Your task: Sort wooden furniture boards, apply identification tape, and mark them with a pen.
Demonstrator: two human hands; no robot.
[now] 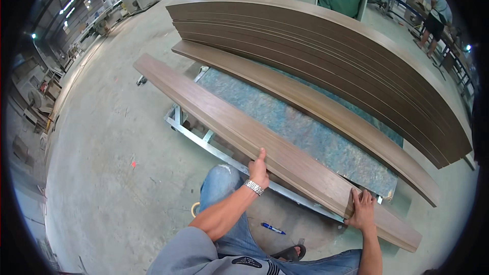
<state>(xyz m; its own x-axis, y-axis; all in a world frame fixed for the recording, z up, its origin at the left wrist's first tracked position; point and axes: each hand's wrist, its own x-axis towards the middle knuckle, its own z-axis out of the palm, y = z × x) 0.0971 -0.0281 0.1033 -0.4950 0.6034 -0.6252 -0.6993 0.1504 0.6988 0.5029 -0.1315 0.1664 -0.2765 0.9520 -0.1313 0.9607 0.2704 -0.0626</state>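
Observation:
A long brown wood-grain board (219, 107) with a stepped near edge lies slantwise in front of me, along the near side of a metal-framed cart. My left hand (259, 172) grips its near edge around the middle, thumb up against the face and the other fingers curled and partly hidden. Toward the right end, my right hand (363, 213) spans the same board, fingertips over the far side and thumb at the near edge. Beyond it, a second board (305, 97) rests on the cart's mottled blue-green top (285, 117).
A tall stack of brown boards (316, 40) stands at the cart's far side. On the floor near my knees are a blue pen (273, 228) and a yellow ring (194, 210), perhaps a tape roll. A person (436, 18) stands by a long bench at far right.

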